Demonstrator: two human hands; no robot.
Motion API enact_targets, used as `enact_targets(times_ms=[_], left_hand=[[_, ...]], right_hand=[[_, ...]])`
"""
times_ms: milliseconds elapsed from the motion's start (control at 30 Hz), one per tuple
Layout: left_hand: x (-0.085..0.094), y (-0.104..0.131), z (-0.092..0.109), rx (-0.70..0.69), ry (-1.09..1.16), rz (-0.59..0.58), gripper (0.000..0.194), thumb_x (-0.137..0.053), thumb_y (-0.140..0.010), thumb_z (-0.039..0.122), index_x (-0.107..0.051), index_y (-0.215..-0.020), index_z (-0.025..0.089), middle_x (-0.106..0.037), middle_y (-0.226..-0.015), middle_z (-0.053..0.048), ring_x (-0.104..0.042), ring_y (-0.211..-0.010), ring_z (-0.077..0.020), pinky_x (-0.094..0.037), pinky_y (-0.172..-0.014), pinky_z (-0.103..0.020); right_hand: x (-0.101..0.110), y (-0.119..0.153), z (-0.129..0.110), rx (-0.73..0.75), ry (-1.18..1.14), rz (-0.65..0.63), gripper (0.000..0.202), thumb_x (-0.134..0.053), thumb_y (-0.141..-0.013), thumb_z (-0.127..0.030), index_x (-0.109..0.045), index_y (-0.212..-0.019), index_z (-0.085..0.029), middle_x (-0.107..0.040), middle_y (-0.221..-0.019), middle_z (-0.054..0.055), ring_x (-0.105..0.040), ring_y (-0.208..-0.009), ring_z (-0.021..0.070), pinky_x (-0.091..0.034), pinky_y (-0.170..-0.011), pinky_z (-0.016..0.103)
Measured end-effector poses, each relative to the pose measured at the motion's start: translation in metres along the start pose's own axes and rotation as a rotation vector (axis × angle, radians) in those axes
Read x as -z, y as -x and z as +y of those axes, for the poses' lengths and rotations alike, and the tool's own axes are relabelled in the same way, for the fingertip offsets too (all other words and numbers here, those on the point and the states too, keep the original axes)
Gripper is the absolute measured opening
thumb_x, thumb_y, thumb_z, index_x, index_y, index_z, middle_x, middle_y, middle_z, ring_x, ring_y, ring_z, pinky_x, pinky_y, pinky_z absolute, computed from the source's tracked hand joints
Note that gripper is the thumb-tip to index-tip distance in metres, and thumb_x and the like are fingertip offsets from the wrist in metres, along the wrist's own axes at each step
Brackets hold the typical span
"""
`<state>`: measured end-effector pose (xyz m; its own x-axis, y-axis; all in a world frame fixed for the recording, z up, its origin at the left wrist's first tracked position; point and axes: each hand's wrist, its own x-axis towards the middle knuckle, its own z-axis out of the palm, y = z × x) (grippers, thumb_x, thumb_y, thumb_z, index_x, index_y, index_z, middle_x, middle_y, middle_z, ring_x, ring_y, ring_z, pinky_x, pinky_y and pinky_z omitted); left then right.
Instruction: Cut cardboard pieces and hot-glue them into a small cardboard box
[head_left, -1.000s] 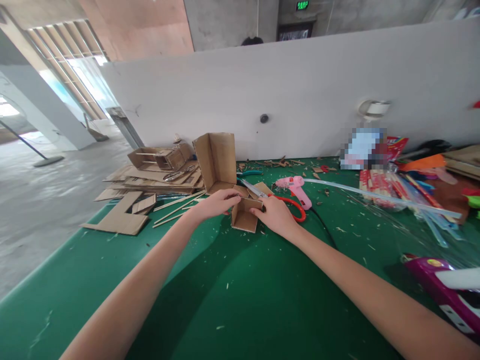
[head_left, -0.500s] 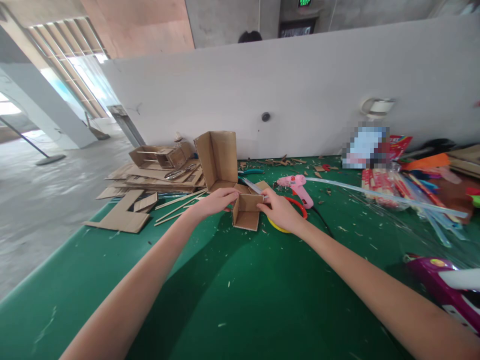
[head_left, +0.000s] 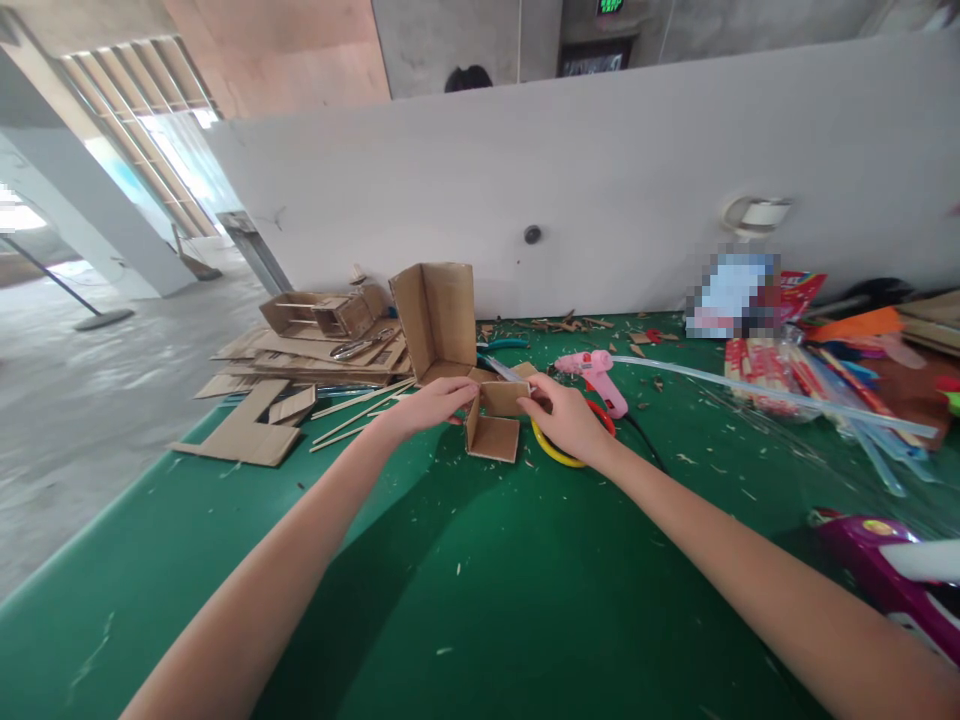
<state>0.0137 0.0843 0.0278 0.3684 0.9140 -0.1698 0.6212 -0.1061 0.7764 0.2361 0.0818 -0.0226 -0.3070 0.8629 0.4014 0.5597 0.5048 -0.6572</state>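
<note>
A small cardboard box piece (head_left: 496,438) with a floor and upright walls stands on the green table before me. My left hand (head_left: 435,405) closes its fingers on the box's left wall. At the back wall's right end, my right hand (head_left: 561,418) pinches the cardboard edge. Behind it rises a larger open cardboard corner (head_left: 448,315). Scissors with red and yellow handles (head_left: 556,448) lie partly under my right hand. A pink glue gun (head_left: 596,378) rests just beyond that hand, a clear glue stick running from its back.
Cardboard sheets (head_left: 315,355), an L-shaped cardboard piece (head_left: 251,430) and thin wooden sticks (head_left: 360,415) lie at left. Bagged supplies (head_left: 772,375) and a purple tool (head_left: 885,570) lie at right. A white partition (head_left: 600,170) borders the back of the green table (head_left: 450,600).
My right hand has shifted slightly right along the back wall's edge, showing more of that wall. My left hand stays at the left wall. The head behind the partition has moved left.
</note>
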Motion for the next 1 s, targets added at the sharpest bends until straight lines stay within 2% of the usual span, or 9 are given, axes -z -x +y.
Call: enact_targets(times_ms=[67, 167, 333, 500, 633, 733, 800, 900, 1000], left_hand=[[0.001, 0.0, 0.001, -0.008, -0.012, 0.0, 0.04, -0.042, -0.086, 0.051, -0.063, -0.105, 0.023, -0.061, -0.114, -0.004, -0.055, -0.104, -0.0198, -0.051, -0.077, -0.027], [0.002, 0.001, 0.002, -0.017, -0.026, 0.001, 0.041, -0.042, -0.086, 0.05, -0.062, -0.111, 0.023, -0.061, -0.117, -0.004, -0.056, -0.103, -0.0201, -0.05, -0.075, -0.026], [-0.001, 0.002, 0.002, -0.057, -0.037, -0.024, 0.042, -0.042, -0.086, 0.051, -0.061, -0.11, 0.023, -0.06, -0.113, -0.004, -0.056, -0.099, -0.0191, -0.049, -0.07, -0.024], [-0.004, 0.004, 0.005, -0.036, -0.048, -0.039, 0.041, -0.04, -0.086, 0.052, -0.061, -0.105, 0.021, -0.06, -0.103, -0.003, -0.056, -0.095, -0.0188, -0.049, -0.067, -0.023], [-0.005, 0.006, 0.007, -0.001, -0.018, -0.01, 0.041, -0.041, -0.087, 0.047, -0.057, -0.118, 0.027, -0.057, -0.122, -0.002, -0.053, -0.105, -0.0199, -0.05, -0.067, -0.021], [-0.006, 0.006, 0.008, 0.007, -0.004, 0.003, 0.041, -0.043, -0.087, 0.043, -0.055, -0.123, 0.028, -0.055, -0.127, -0.002, -0.052, -0.108, -0.0203, -0.049, -0.065, -0.019], [-0.006, 0.006, 0.009, 0.018, -0.001, 0.018, 0.041, -0.043, -0.087, 0.042, -0.057, -0.122, 0.026, -0.057, -0.125, -0.003, -0.054, -0.105, -0.02, -0.049, -0.064, -0.019], [-0.006, 0.006, 0.01, 0.016, 0.006, 0.031, 0.042, -0.044, -0.086, 0.041, -0.059, -0.122, 0.025, -0.06, -0.122, -0.003, -0.056, -0.099, -0.0186, -0.049, -0.062, -0.02], [-0.006, 0.007, 0.011, 0.002, 0.007, 0.017, 0.044, -0.045, -0.086, 0.042, -0.059, -0.123, 0.024, -0.061, -0.119, -0.003, -0.057, -0.094, -0.0178, -0.049, -0.062, -0.021]], right_hand=[[0.003, -0.001, -0.004, 0.067, 0.049, 0.04, 0.023, -0.044, -0.092, -0.026, -0.058, -0.108, -0.02, -0.068, -0.087, 0.004, -0.064, -0.075, 0.0189, -0.046, -0.067, 0.029], [0.007, -0.002, -0.009, 0.18, 0.073, 0.045, 0.032, -0.039, -0.094, -0.023, -0.057, -0.121, -0.019, -0.066, -0.107, 0.008, -0.062, -0.096, 0.0202, -0.046, -0.082, 0.033], [0.003, 0.0, -0.015, 0.19, 0.134, -0.048, 0.038, -0.04, -0.096, -0.026, -0.054, -0.13, -0.02, -0.061, -0.117, 0.01, -0.058, -0.107, 0.0218, -0.047, -0.088, 0.036], [-0.008, 0.004, -0.017, 0.203, 0.185, -0.049, 0.037, -0.048, -0.092, -0.024, -0.057, -0.128, -0.018, -0.06, -0.115, 0.012, -0.06, -0.1, 0.0229, -0.049, -0.086, 0.038], [-0.007, 0.004, -0.013, 0.157, 0.17, -0.132, 0.051, -0.051, -0.087, -0.019, -0.047, -0.137, -0.019, -0.056, -0.122, 0.015, -0.062, -0.075, 0.0168, -0.052, -0.07, 0.035], [-0.003, 0.004, -0.011, 0.152, 0.136, -0.213, 0.057, -0.049, -0.086, -0.017, -0.041, -0.142, -0.024, -0.06, -0.119, 0.013, -0.058, -0.061, 0.012, -0.052, -0.065, 0.033], [-0.001, 0.003, -0.011, 0.163, 0.151, -0.211, 0.058, -0.048, -0.085, -0.016, -0.042, -0.142, -0.025, -0.062, -0.118, 0.012, -0.061, -0.066, 0.014, -0.052, -0.07, 0.034], [-0.002, 0.004, -0.012, 0.185, 0.183, -0.165, 0.057, -0.046, -0.085, -0.014, -0.043, -0.141, -0.023, -0.06, -0.124, 0.013, -0.063, -0.089, 0.02, -0.051, -0.082, 0.037], [-0.003, 0.005, -0.013, 0.186, 0.192, -0.135, 0.054, -0.047, -0.085, -0.013, -0.047, -0.139, -0.021, -0.057, -0.129, 0.013, -0.062, -0.1, 0.0226, -0.051, -0.085, 0.038]])
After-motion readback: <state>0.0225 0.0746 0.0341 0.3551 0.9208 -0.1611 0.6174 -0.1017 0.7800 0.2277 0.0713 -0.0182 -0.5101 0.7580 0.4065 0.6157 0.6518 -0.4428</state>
